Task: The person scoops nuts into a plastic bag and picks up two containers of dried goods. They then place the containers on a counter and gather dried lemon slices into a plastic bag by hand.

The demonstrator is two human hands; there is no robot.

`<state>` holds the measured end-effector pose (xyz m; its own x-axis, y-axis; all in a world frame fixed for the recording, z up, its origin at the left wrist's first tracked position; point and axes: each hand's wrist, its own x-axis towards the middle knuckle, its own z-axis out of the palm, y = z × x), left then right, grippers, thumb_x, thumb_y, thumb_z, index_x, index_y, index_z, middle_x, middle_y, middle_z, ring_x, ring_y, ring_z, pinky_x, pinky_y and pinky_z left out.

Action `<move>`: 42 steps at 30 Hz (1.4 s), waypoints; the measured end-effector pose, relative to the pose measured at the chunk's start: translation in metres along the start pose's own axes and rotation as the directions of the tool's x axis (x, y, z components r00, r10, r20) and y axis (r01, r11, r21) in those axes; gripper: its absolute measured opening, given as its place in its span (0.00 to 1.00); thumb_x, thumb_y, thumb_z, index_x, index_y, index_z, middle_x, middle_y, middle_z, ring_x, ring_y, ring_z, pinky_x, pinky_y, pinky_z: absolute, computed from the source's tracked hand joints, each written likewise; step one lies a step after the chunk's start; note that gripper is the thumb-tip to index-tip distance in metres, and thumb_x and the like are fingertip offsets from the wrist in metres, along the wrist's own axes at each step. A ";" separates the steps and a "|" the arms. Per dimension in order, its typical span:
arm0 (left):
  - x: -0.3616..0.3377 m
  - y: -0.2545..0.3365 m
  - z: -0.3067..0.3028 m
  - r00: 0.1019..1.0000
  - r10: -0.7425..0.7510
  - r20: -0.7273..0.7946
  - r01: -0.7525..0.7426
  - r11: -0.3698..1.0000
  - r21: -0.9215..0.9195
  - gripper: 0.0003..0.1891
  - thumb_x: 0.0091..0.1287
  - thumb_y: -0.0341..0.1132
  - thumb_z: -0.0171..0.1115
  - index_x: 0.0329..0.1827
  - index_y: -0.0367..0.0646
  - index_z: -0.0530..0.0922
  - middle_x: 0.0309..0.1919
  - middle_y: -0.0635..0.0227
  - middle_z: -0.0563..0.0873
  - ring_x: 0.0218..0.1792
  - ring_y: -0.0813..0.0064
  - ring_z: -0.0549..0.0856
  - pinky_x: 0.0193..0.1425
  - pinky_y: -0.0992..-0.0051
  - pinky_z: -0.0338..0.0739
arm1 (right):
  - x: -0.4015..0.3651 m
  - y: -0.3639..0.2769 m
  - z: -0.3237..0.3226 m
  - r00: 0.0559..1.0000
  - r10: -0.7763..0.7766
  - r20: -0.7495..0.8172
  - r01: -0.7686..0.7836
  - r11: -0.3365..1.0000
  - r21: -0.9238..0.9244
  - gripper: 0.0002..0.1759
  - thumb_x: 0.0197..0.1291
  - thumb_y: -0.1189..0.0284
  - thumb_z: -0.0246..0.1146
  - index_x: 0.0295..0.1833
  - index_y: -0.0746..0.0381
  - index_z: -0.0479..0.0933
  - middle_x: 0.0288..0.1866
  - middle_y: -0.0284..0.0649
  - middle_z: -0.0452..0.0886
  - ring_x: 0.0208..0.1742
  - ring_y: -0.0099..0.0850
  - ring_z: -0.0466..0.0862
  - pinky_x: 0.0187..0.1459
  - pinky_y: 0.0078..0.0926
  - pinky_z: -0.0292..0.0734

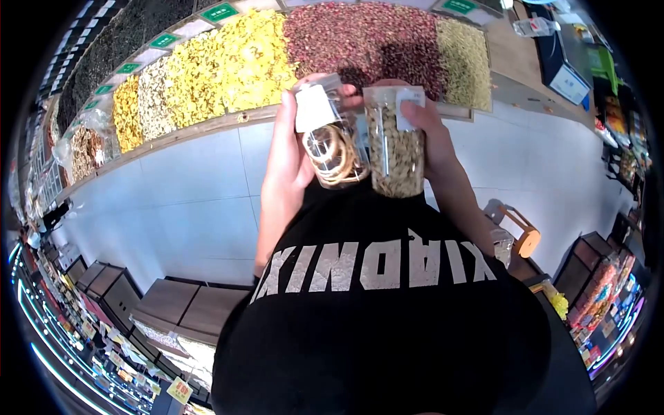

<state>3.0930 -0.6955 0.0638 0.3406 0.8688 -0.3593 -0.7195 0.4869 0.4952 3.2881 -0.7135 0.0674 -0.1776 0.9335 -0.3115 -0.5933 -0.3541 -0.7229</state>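
My left hand (pixel 285 155) is wrapped round a clear plastic jar (pixel 335 155) of pale brown, ring-shaped dried pieces. A white label covers the jar's upper part, and the jar leans a little. Close beside it, my right hand (pixel 437 138) grips a second clear jar (pixel 396 159), filled with small greyish-beige dried pieces, its label partly under my thumb. Both jars are held up in front of my chest, over the floor at the edge of the bulk display. Some fingers are hidden behind the jars.
A wooden-edged display ahead holds yellow dried flowers (pixel 256 59), dark red dried buds (pixel 353 41) and pale green dried goods (pixel 463 62). A plastic bottle (pixel 536 27) lies on the right counter. Brown cabinets (pixel 169 304) stand behind left, and an orange-handled object (pixel 527 238) is at right.
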 end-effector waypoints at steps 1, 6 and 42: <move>-0.009 -0.006 0.000 0.996 -0.019 0.089 0.022 0.999 -0.033 0.31 0.80 0.61 0.39 0.72 0.45 0.66 0.60 0.43 0.82 0.57 0.49 0.85 0.61 0.53 0.82 | -0.014 0.000 -0.004 0.999 -0.009 0.040 0.007 0.999 0.044 0.23 0.68 0.62 0.64 0.59 0.68 0.73 0.48 0.49 0.85 0.44 0.35 0.90 0.40 0.30 0.88; -0.072 -0.006 0.016 0.996 0.008 0.094 -0.026 0.981 0.192 0.41 0.77 0.66 0.38 0.77 0.36 0.61 0.50 0.46 0.84 0.48 0.55 0.88 0.51 0.58 0.88 | -0.082 -0.011 -0.005 0.995 0.095 0.033 -0.097 0.994 0.056 0.27 0.72 0.58 0.59 0.65 0.67 0.67 0.49 0.52 0.84 0.46 0.41 0.90 0.40 0.35 0.90; -0.119 -0.138 0.175 0.811 -0.092 0.577 0.024 0.992 0.124 0.51 0.69 0.77 0.37 0.63 0.28 0.74 0.48 0.48 0.87 0.48 0.59 0.89 0.52 0.64 0.86 | -0.283 -0.095 -0.055 0.922 -0.317 -0.224 0.245 0.923 -0.298 0.61 0.49 0.31 0.69 0.67 0.77 0.68 0.55 0.53 0.82 0.52 0.37 0.86 0.54 0.35 0.84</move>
<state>3.2576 -0.8498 0.1769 0.6921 0.7118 0.1197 -0.6303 0.5152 0.5808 3.4375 -0.9468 0.1901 0.1998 0.9600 -0.1963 -0.3572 -0.1152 -0.9269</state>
